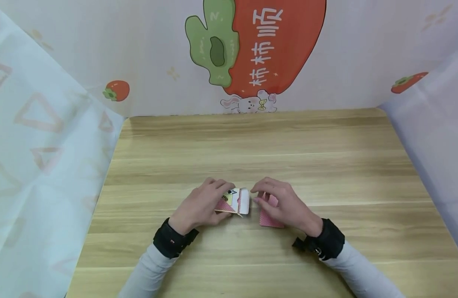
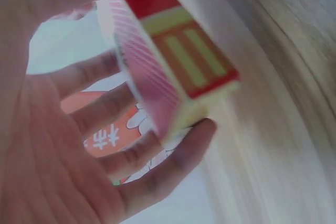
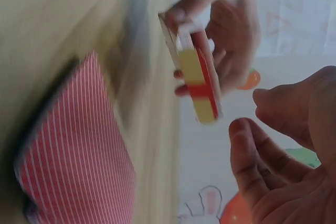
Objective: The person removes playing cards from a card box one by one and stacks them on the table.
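Note:
In the head view, my left hand (image 1: 204, 203) grips a playing-card box (image 1: 229, 205) between its thumb and fingers. The box shows an ace picture and red patterned edges, and its white end flap (image 1: 245, 201) points right. From the left wrist view, the box (image 2: 152, 77) shows a red, yellow and brown side, with fingers along its pink striped face. My right hand (image 1: 282, 203) hovers over a stack of red-backed cards (image 1: 272, 220) on the table. Its thumb and bent fingers (image 3: 242, 145) stand apart, nothing between them, close to the box's flap end.
The wood-grain table (image 1: 251, 145) carries the cards under my right hand. A white printed cloth with a large red persimmon (image 1: 288, 45) hangs behind the table's far edge, and pale cloth (image 1: 46, 165) rises along the left side. Black straps circle both wrists.

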`<action>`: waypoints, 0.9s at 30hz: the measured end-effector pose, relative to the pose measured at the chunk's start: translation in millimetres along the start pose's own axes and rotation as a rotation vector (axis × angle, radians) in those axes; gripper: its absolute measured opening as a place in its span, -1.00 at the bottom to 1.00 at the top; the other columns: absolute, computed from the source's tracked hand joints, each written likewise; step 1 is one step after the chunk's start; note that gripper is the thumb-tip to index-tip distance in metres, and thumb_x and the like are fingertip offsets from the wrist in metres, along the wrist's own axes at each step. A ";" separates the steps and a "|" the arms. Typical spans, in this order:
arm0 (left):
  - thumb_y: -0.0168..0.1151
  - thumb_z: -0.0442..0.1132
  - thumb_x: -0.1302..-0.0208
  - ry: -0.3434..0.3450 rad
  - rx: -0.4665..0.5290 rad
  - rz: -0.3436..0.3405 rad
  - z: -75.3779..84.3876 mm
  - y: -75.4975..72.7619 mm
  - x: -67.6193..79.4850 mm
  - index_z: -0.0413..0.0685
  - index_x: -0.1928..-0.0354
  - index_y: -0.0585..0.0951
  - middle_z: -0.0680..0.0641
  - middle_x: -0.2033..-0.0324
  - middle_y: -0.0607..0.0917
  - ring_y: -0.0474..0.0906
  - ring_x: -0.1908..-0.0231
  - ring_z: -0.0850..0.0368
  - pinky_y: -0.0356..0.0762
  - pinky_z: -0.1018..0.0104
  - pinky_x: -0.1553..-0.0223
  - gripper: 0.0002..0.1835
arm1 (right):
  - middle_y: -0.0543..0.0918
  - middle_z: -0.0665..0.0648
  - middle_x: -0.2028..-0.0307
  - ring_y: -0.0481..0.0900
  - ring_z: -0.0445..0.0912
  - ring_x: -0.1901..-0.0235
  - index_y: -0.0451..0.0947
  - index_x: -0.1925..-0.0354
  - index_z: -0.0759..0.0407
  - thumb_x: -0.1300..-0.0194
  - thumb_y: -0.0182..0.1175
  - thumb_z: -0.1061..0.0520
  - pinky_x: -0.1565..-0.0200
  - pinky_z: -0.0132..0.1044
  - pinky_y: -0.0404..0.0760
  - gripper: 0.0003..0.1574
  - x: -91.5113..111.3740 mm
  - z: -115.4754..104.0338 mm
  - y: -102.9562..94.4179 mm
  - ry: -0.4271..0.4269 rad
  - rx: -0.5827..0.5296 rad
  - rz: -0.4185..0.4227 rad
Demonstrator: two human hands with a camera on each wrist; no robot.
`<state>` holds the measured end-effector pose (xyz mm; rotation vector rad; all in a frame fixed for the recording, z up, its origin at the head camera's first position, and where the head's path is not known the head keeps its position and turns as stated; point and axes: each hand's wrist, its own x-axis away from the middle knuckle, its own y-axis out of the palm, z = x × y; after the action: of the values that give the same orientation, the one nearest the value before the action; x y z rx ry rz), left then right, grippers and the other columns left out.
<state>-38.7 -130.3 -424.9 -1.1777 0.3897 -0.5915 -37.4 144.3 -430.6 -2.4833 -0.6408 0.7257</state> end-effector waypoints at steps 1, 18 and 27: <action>0.50 0.12 -0.05 0.001 -0.003 0.025 1.3 -1.0 0.0 0.06 -0.29 0.57 -0.01 -0.16 0.66 0.53 -0.11 -0.03 0.70 0.07 0.15 -0.27 | 0.74 0.03 0.17 0.62 -0.23 0.29 0.71 0.10 0.22 -0.25 0.39 0.32 0.25 -0.35 0.67 -0.77 0.5 -0.1 2.1 -0.002 -0.027 -0.003; 0.52 0.23 0.05 0.058 -0.018 0.173 20.8 -0.1 -0.2 0.07 -0.17 0.61 0.04 0.11 0.67 0.52 0.28 0.16 0.58 0.32 0.42 -0.27 | 0.70 -0.04 0.48 0.66 -0.20 0.56 0.65 0.28 0.08 -0.26 0.42 0.19 0.51 -0.30 0.64 -0.90 5.7 -2.8 20.7 0.274 -0.232 0.006; 0.50 0.24 0.05 0.063 -0.049 0.170 35.4 6.7 1.2 0.13 -0.15 0.60 0.07 0.09 0.67 0.58 0.23 0.15 0.50 0.35 0.53 -0.29 | 0.68 0.03 0.46 0.67 -0.14 0.53 0.61 0.29 0.11 -0.21 0.42 0.28 0.46 -0.25 0.70 -0.83 17.4 -5.3 20.7 0.418 -0.312 -0.019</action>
<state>-15.8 -103.0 -419.0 -1.1614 0.5551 -0.4738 -15.0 136.1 -444.4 -2.7858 -0.6540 0.0872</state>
